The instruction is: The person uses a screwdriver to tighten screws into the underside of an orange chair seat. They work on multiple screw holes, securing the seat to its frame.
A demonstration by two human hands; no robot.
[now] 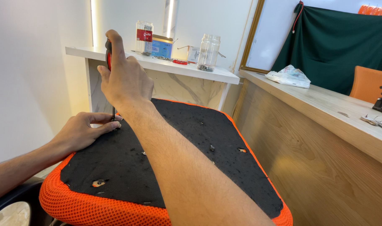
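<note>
Right hand (pixel 126 79) closed around screwdriver (pixel 109 62), held upright at far left corner of seat (pixel 178 150); left hand (pixel 84 132) lies flat, fingers steadying tip; screw there seems not finished; other holes (pixel 99 183) look empty.

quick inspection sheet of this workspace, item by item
surface: black fabric underside of an orange mesh seat cushion, lying face down; a few small holes and one loose screw on it
job's things: screwdriver with red and black handle, held upright, tip at the cushion's far left corner
clutter: two clear jars, a blue box and small hardware on the white shelf; a plastic bag on the wooden counter
grippers: right hand closed around the screwdriver handle; left hand flat on the cushion, fingers steadying the shaft
cables: nothing seen
surroundings: white wall, gold-framed panel, green cloth, orange chair back
</note>
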